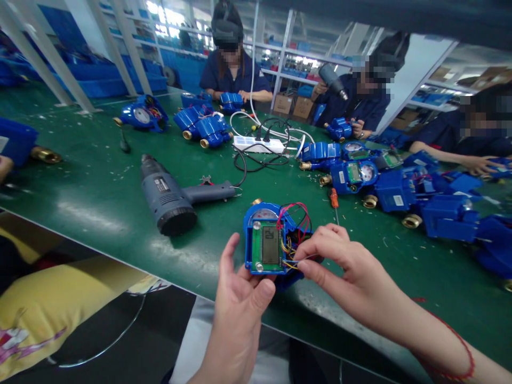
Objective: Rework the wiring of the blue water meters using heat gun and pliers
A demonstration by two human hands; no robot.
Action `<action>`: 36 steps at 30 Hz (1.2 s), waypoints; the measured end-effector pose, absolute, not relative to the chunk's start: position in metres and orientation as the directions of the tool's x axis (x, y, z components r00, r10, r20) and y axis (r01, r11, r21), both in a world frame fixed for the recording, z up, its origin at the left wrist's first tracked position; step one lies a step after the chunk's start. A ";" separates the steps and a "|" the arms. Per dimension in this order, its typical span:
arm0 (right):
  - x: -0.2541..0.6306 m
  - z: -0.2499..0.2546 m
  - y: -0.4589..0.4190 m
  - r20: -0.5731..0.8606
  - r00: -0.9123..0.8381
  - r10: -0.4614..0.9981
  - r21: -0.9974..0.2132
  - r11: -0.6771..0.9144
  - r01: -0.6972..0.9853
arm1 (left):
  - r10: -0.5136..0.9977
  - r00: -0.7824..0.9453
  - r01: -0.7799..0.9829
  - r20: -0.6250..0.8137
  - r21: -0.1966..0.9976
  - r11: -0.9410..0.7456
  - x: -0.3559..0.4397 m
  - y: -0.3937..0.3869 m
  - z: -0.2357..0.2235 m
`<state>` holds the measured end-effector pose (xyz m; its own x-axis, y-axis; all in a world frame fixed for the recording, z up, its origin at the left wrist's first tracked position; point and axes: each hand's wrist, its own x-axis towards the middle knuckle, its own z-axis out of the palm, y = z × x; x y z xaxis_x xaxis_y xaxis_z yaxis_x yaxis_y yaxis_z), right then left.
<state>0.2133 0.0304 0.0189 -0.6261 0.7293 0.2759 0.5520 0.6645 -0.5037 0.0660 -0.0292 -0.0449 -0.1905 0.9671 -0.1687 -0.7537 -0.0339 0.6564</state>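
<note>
The green worktop (108,194) stretches across a large workshop, its glossy surface flecked with pale scraps. Behind it stand shelves (296,50) and cardboard boxes (303,106), and metal posts (52,58) rise at the far left. Three co-workers in dark blue sit across the far side and at the right, one raising a grey heat gun (333,81). The near edge slants down to the right, with a neighbour's yellow clothing (92,293) below it at left. The blue meter (267,245) is close to this edge, its display board facing up; whether it rests on the worktop or is lifted, I cannot tell. The left hand (242,298) is spread wide, palm up, at its lower end, some fingers hidden beneath. The right hand (340,261) pinches thin wires (294,263) between thumb and fingertips at the meter's right side. Left of the meter, green surface shows as far as a second heat gun (170,200), its handle pointing right. Beyond, more green runs back to a white power strip (258,144) with looped black cables (260,162). On the right, room narrows: an orange-handled screwdriver (334,199) lies just past the right hand, and a crowded row of blue meters (396,192) hems that side.
</note>
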 end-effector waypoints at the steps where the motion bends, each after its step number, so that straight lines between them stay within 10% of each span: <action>1: 0.213 0.019 0.031 0.224 -0.607 0.763 -0.563 0.609 0.558 | 0.976 -0.139 -0.789 -0.168 0.614 -0.007 0.065 -0.029 -0.046; 7: 0.216 0.018 0.042 0.007 -0.538 0.843 -0.862 0.278 0.424 | 0.994 -0.038 -0.822 -0.104 0.569 0.028 0.059 -0.024 -0.060; 18: 0.219 0.017 0.043 -0.056 -0.547 0.835 -0.964 0.098 0.249 | 0.890 -0.276 -0.360 0.363 0.820 -0.446 0.060 -0.008 -0.083; 27: 0.232 0.015 0.054 0.297 -0.680 0.670 -0.542 0.705 0.457 | 0.911 -0.351 -0.507 0.217 0.774 -0.380 0.065 -0.003 -0.078; 36: 0.227 0.021 0.047 0.275 -0.696 0.663 -0.512 0.714 0.478 | 0.929 -0.360 -0.582 0.085 0.758 -0.295 0.067 -0.004 -0.080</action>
